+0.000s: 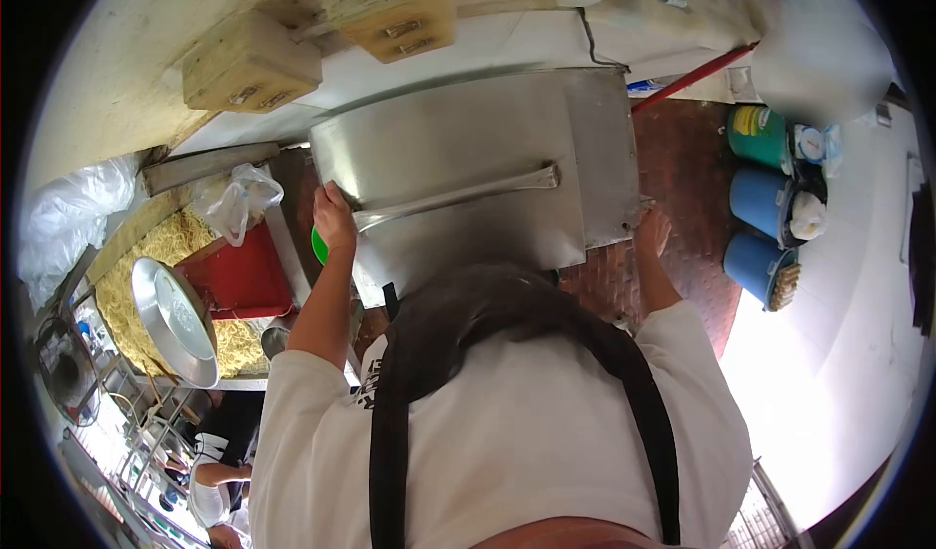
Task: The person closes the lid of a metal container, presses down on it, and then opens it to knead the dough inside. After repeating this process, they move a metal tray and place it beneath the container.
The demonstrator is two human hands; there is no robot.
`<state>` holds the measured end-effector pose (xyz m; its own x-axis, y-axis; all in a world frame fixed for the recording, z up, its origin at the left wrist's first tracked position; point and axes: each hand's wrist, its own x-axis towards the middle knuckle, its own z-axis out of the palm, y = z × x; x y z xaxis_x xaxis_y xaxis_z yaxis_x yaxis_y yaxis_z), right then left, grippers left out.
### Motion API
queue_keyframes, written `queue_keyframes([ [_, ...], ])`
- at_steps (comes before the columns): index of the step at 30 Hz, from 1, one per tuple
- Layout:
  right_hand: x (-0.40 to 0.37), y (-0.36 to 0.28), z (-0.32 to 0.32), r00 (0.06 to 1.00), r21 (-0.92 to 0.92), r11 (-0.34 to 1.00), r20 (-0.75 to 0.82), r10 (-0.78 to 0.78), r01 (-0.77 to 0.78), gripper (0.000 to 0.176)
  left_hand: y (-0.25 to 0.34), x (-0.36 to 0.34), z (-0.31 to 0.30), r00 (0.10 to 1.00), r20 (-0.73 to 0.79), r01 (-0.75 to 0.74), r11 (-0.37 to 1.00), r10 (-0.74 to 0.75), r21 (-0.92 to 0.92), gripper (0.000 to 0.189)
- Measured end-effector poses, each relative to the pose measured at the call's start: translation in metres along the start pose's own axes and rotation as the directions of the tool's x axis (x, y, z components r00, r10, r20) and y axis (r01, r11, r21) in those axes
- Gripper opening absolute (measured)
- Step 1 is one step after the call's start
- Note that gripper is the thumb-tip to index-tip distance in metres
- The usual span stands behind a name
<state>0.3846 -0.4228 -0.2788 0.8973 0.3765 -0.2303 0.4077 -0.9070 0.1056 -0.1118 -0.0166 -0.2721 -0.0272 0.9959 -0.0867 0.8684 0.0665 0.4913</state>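
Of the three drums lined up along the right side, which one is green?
The top drum is green; the middle drum and the bottom drum are both blue.

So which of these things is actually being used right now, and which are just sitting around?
In use:
- steel cover with a long handle
- left hand gripping its edge
- right hand at its far edge

Lying about:
- yellow noodles
- round metal pan
- red box
- plastic bag
- blue barrels
- wooden blocks

Left hand [334, 219] curled; right hand [651, 229] outstretched.
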Motion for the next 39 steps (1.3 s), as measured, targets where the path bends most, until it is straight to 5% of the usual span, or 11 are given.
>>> queue_keyframes([
  [10, 0.007, 0.033, 0.011, 0.933, -0.105, 0.931, -0.050, -0.356, 0.350, 0.029, -0.001, 0.000, 0.000, 1.000, -0.009, -0.020, 1.000, 0.020, 0.022, 0.045],
  [13, 0.007, 0.032, 0.016, 0.941, -0.097, 0.944, -0.099, -0.323, 0.314, 0.030, -0.005, 0.001, 0.002, 0.999, -0.022, -0.042, 0.999, 0.043, 0.035, 0.044],
  [16, 0.015, 0.019, 0.030, 1.000, 0.041, 0.999, 0.007, 0.014, -0.015, 0.033, -0.013, -0.001, 0.005, 0.997, -0.024, -0.069, 0.997, 0.070, 0.032, 0.047],
  [19, 0.020, 0.017, 0.035, 0.996, -0.111, 0.993, 0.074, 0.051, -0.042, 0.031, -0.007, -0.003, 0.003, 0.997, -0.029, -0.075, 0.997, 0.076, 0.025, 0.048],
  [25, 0.014, 0.019, 0.000, 0.977, -0.082, 0.982, 0.141, -0.160, 0.172, 0.030, -0.006, -0.005, 0.000, 0.997, -0.038, -0.069, 0.998, 0.070, 0.003, 0.046],
  [31, 0.010, 0.021, 0.018, 0.992, -0.080, 0.989, 0.017, -0.127, 0.128, 0.031, -0.006, -0.013, -0.001, 0.994, -0.070, -0.087, 0.996, 0.089, 0.027, 0.045],
  [34, 0.025, 0.033, 0.045, 0.996, -0.092, 0.995, 0.089, -0.024, 0.032, 0.036, -0.008, -0.012, -0.001, 0.993, -0.070, -0.094, 0.995, 0.097, 0.043, 0.044],
  [37, 0.013, -0.017, -0.028, 0.965, -0.107, 0.991, 0.239, 0.105, -0.082, 0.043, -0.010, -0.014, 0.000, 0.996, -0.050, -0.074, 0.996, 0.076, 0.039, 0.045],
  [39, 0.011, -0.055, -0.058, 0.943, -0.096, 0.980, 0.302, -0.140, 0.176, 0.054, -0.011, -0.022, -0.002, 0.999, -0.029, -0.044, 0.998, 0.045, 0.042, 0.045],
])
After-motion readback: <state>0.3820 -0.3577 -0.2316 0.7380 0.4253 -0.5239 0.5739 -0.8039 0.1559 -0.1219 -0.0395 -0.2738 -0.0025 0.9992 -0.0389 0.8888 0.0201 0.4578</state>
